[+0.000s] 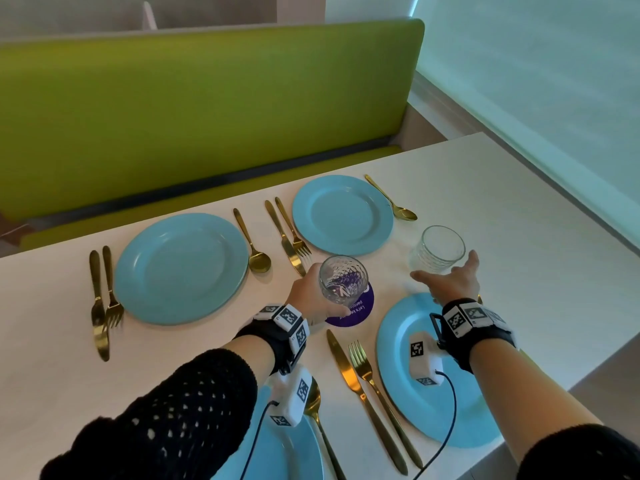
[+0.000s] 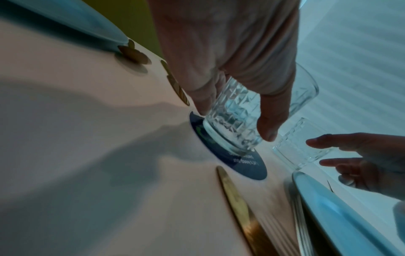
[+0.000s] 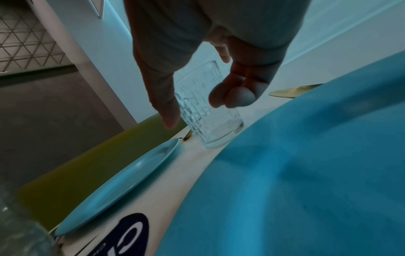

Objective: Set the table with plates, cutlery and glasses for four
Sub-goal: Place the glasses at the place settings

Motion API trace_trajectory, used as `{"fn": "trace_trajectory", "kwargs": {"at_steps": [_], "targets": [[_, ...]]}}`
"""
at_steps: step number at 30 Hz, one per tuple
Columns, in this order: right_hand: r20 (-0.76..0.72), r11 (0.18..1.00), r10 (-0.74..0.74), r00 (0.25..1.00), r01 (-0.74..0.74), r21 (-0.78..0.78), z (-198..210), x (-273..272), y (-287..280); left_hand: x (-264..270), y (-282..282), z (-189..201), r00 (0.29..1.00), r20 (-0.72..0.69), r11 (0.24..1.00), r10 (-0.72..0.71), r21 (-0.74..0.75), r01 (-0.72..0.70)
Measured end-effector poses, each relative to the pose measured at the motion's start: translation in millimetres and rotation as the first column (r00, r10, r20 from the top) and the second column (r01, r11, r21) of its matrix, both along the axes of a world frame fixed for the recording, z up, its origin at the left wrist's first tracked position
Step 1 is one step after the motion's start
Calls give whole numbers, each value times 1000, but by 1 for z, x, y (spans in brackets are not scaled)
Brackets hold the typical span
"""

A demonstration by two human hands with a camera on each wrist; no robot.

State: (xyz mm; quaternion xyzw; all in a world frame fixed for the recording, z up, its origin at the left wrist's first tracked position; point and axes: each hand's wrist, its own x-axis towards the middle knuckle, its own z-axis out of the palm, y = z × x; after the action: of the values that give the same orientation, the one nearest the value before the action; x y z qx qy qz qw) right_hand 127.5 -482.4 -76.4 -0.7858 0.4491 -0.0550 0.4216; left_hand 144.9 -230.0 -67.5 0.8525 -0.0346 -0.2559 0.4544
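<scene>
My left hand (image 1: 317,294) grips a cut-glass tumbler (image 1: 343,280) by its side, thumb in front and fingers behind; its base (image 2: 230,143) is at a purple coaster (image 1: 360,311). I cannot tell if it touches. A second tumbler (image 1: 438,251) stands on the white table (image 1: 519,237) to the right. My right hand (image 1: 446,277) is spread wide behind it, thumb (image 3: 168,110) at its side, fingers (image 3: 232,97) loosely bent beside it. Several blue plates (image 1: 181,268) (image 1: 343,214) (image 1: 398,375) (image 1: 287,452) lie with gold cutlery (image 1: 367,386) beside them.
A green bench (image 1: 207,98) runs along the table's far side. The table's right edge (image 1: 561,188) borders a pale wall. Bare tabletop lies right of the second tumbler. A gold spoon (image 1: 393,199) lies right of the far right plate.
</scene>
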Motion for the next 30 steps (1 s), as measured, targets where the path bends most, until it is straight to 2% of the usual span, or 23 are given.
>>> {"fn": "trace_trajectory", "kwargs": {"at_steps": [9,12,15,22,27,30], "targets": [[62,998,17,998,-14,-55,29,-23,16,-4,14,8,997,-64,997,-39,64,43],[80,997,23,997,-16,-77,48,-34,40,-10,33,21,999,-25,995,-38,87,40],[116,995,46,992,-36,-91,67,-48,76,-19,64,36,1000,21,999,11,43,-12],[214,989,135,967,-120,-84,101,-96,224,-70,179,81,971,134,971,197,-164,-174],[132,923,385,913,-378,-72,94,-117,351,-106,287,101,922,237,945,306,-191,-265],[53,825,565,824,-565,-10,82,-122,425,-119,351,109,858,315,913,406,-178,-367]]}}
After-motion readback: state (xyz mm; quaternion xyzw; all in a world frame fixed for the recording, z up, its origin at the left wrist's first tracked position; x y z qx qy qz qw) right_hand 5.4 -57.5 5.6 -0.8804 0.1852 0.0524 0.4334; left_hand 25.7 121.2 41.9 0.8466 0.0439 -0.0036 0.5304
